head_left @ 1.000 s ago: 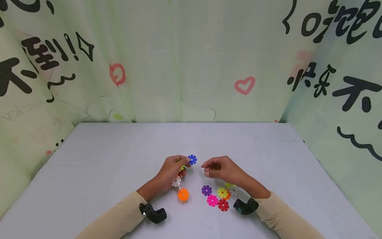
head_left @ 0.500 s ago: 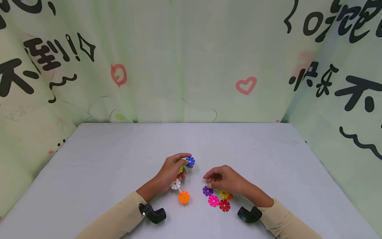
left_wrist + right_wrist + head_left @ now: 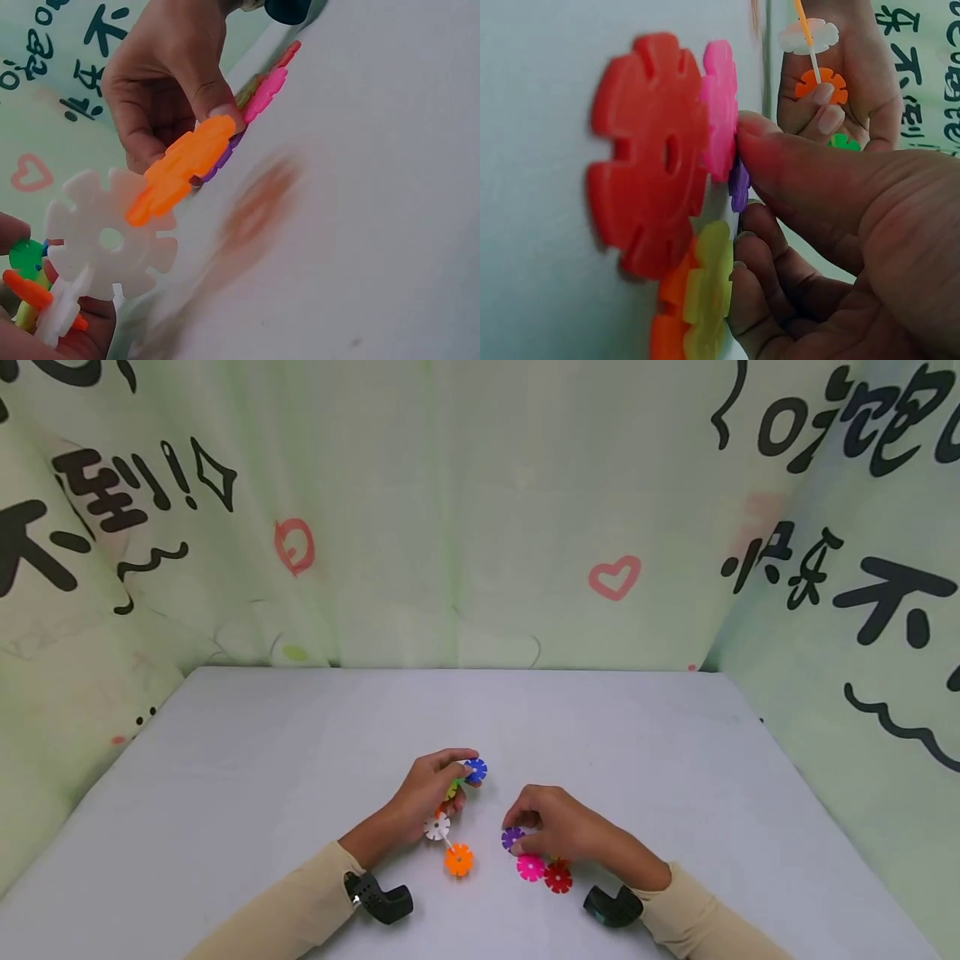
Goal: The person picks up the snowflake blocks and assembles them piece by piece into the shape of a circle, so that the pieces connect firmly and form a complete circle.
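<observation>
My left hand (image 3: 422, 787) holds a linked chain of plastic snowflake discs. The blue disc (image 3: 477, 770) is pinched between its thumb and fingers at the top. Green, yellow and orange discs lie partly hidden in the palm. From its lower end hang a white disc (image 3: 112, 236) and an orange disc (image 3: 184, 169). At the table, my right hand (image 3: 561, 823) pinches a loose purple disc (image 3: 513, 838) by its edges, thumb on the near side. In the right wrist view this purple disc (image 3: 739, 186) is mostly covered by the thumb.
Beside the right hand lie a pink disc (image 3: 530, 867), a red disc (image 3: 558, 877) and a yellow disc (image 3: 709, 292) overlapping an orange one (image 3: 667, 330). The white table (image 3: 315, 718) is bordered by printed curtains (image 3: 517, 510) at back and sides.
My right hand has come down and toward me to the loose discs and taken the purple one between thumb and fingers. The left hand keeps the chain, almost in place.
</observation>
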`<act>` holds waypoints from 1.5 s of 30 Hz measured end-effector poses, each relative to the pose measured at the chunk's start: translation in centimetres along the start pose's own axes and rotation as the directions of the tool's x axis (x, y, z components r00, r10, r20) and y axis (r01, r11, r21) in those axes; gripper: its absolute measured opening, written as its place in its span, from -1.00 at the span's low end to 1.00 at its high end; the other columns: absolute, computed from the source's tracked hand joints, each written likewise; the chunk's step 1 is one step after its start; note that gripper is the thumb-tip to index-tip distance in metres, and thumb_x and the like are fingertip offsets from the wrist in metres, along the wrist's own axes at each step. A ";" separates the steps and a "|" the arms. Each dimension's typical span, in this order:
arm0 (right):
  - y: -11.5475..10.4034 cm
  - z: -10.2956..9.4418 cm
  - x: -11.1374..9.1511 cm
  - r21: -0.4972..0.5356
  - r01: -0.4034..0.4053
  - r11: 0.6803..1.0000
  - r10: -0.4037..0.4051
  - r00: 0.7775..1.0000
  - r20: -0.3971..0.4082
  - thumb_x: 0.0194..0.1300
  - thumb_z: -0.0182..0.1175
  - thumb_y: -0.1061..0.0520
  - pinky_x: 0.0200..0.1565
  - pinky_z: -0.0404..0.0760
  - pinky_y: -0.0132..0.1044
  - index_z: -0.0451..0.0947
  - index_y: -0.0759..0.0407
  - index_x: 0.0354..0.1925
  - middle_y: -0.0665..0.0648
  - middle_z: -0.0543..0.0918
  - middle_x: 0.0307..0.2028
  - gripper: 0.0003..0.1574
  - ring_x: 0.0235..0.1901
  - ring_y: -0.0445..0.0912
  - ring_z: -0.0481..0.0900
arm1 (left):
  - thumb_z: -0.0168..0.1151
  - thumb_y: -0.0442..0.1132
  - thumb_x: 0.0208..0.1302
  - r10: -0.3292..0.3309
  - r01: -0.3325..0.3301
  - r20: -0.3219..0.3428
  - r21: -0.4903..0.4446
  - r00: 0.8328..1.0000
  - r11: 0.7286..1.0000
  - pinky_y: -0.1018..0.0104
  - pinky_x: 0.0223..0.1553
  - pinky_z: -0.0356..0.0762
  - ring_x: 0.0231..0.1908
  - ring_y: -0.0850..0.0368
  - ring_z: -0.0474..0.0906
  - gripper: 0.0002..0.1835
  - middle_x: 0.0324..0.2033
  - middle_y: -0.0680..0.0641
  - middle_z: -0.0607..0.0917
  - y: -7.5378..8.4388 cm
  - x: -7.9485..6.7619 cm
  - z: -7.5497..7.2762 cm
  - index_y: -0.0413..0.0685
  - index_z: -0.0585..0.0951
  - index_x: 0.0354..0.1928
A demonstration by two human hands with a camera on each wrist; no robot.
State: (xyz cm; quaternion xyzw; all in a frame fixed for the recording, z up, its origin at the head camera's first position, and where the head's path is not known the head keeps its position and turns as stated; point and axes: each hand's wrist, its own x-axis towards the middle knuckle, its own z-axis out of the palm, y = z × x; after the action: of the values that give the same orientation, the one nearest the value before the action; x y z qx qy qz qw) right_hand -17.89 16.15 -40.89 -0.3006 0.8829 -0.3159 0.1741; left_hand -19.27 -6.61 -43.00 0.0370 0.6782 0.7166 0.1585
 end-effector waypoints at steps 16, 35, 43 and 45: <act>-0.1 -0.2 0.1 0.052 -0.040 0.998 0.043 0.998 -0.052 0.20 0.35 0.27 -0.30 0.57 -0.36 0.66 0.16 -0.15 -0.08 0.61 -0.36 -0.79 -0.35 -0.13 0.51 | 0.02 -0.29 0.36 -0.066 0.060 -0.077 -0.072 0.995 0.996 0.51 -0.69 0.29 -0.67 0.18 0.34 -0.65 -0.35 -0.14 0.61 0.0 0.1 0.4 -0.18 0.49 0.15; -0.1 -1.0 1.1 0.128 0.026 0.991 -0.001 0.982 -0.190 0.26 0.31 0.24 -0.31 0.61 -0.35 0.63 0.14 -0.26 -0.06 0.65 -0.38 -0.94 -0.39 -0.14 0.57 | 0.04 -0.22 0.43 -0.094 0.098 0.056 -0.079 0.994 0.992 0.52 -0.74 0.21 -0.72 0.21 0.27 -0.67 -0.37 -0.13 0.60 -0.2 -0.1 0.6 -0.19 0.50 0.15; -0.7 -0.9 1.5 0.123 0.020 0.992 0.014 0.962 -0.274 0.25 0.30 0.29 -0.20 0.62 -0.37 0.65 0.18 -0.23 0.02 0.69 -0.32 -0.89 -0.31 -0.16 0.62 | 0.02 -0.23 0.44 -0.102 0.107 0.071 -0.066 0.992 0.992 0.51 -0.73 0.23 -0.72 0.22 0.28 -0.67 -0.40 -0.10 0.59 -0.3 -0.2 0.8 -0.20 0.50 0.15; -0.8 -0.9 1.6 0.122 0.030 0.992 0.005 0.960 -0.279 0.25 0.30 0.28 -0.21 0.62 -0.37 0.67 0.18 -0.24 0.04 0.71 -0.33 -0.91 -0.32 -0.17 0.63 | 0.02 -0.23 0.44 -0.102 0.106 0.068 -0.067 0.992 0.992 0.51 -0.73 0.22 -0.73 0.22 0.28 -0.67 -0.41 -0.10 0.58 -0.2 -0.2 0.7 -0.20 0.49 0.16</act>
State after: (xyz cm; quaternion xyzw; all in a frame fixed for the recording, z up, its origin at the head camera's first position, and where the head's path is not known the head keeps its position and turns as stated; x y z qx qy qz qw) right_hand -19.15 15.01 -39.88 -0.2473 0.8751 -0.4110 0.0648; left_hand -18.88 -5.96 -43.14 0.0190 0.6479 0.7294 0.2186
